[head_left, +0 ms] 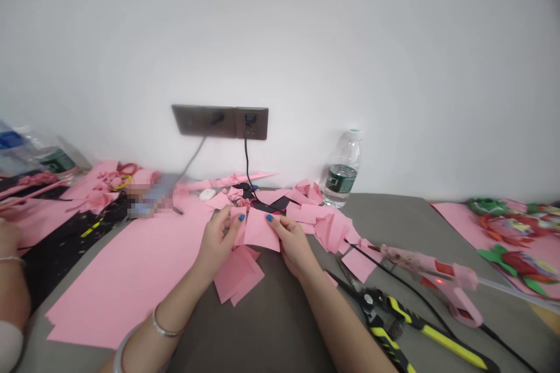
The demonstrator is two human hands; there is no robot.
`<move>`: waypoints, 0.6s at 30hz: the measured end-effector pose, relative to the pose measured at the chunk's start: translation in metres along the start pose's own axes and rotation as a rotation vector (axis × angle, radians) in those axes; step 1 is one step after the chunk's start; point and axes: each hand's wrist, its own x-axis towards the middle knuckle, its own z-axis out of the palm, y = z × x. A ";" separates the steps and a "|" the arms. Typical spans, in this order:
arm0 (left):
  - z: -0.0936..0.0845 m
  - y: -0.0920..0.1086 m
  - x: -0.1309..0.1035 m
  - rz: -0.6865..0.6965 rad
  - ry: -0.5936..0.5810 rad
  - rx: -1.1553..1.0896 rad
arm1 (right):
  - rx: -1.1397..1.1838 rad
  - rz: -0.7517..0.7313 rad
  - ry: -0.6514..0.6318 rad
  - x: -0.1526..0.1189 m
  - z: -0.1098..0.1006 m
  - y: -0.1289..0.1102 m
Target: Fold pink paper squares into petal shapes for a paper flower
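My left hand [219, 240] pinches a small piece of pink paper at its left side, thumb on top. My right hand [292, 240] grips the right edge of a pink paper square [262, 231] between thumb and fingers. The two papers meet or overlap between my hands; whether they are joined I cannot tell. Just below them, several pink squares [240, 281] lie on the grey table. Large pink sheets [131, 280] spread out to the left, and more cut pink pieces [330, 230] lie right of my hands.
Yellow-black pliers [371, 303] and a pink glue gun [446, 282] with a black cord lie at right. A water bottle [341, 172] stands by the wall near sockets [221, 121]. Paper flowers [516, 233] lie far right; another person's arm [11, 285] shows far left.
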 end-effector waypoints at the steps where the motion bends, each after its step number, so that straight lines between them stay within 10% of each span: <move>1: 0.000 0.000 0.000 0.000 0.000 -0.011 | 0.003 0.000 0.003 0.000 0.000 0.000; 10: -0.013 -0.002 0.003 0.021 0.239 -0.117 | -0.027 -0.101 0.109 0.002 -0.004 0.005; 18: -0.024 -0.016 0.019 0.029 0.381 -0.216 | -0.339 -0.270 -0.230 -0.017 0.008 0.000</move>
